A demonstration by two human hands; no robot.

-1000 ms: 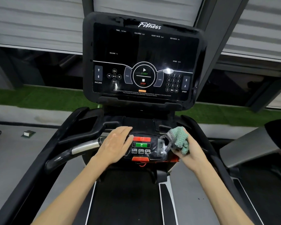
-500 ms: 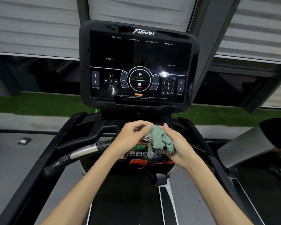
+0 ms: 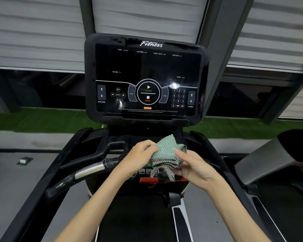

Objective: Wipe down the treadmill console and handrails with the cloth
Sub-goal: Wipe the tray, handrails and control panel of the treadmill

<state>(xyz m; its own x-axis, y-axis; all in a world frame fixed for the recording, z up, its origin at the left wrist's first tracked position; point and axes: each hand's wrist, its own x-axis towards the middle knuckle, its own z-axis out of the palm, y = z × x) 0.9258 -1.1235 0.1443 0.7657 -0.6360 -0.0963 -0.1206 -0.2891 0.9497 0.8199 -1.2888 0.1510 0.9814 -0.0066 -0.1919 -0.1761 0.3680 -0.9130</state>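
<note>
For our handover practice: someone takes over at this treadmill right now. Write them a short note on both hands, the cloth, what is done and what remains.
Left hand: pinches the left edge of the cloth.
Right hand: grips its right side, thumb on top.
Cloth: bunched between both hands, hanging over the lower button panel.
Done: unclear; nothing shows which parts are wiped.
Left: wipe the console screen and the handrails; the left handrail is in view.

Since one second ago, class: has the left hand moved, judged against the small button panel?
Yes. The left hand moved right from the left edge of the button panel to pinch the cloth above it.
</note>
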